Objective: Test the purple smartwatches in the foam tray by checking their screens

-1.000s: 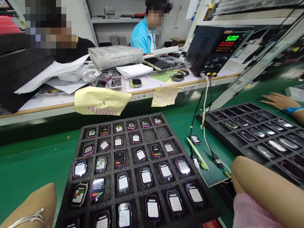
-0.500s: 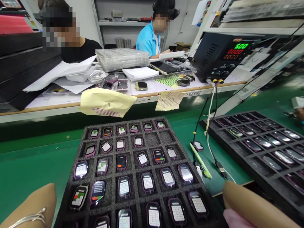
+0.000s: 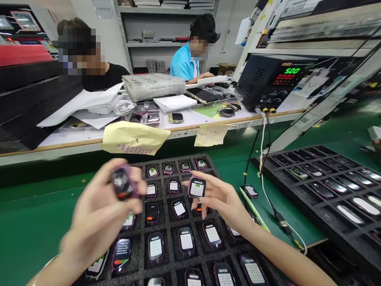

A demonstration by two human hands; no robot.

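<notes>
In my left hand (image 3: 101, 206), smeared a little by motion, is a purple-framed smartwatch (image 3: 122, 182) gripped between thumb and fingers above the tray's left side. My right hand (image 3: 222, 194) pinches another purple smartwatch (image 3: 197, 187) by its edges, its lit screen showing white and green blocks. Beneath both hands lies a black foam tray (image 3: 169, 222) divided into square pockets. Several smartwatches with lit screens rest in those pockets, one of them a watch (image 3: 152, 213) showing an orange patch. My left hand and forearm hide the tray's upper left pockets.
At the right, a second foam tray (image 3: 297, 186) holds several dark-screened watches. Between the trays lie a cable connector (image 3: 281, 220), a green stick-like tool (image 3: 257, 212) and a watch (image 3: 251, 191). A power supply (image 3: 268, 81) stands on the shelf beyond; two people sit behind it.
Both hands have come in over the tray from the lower sides, and each now holds a smartwatch. The view has tilted slightly upward.
</notes>
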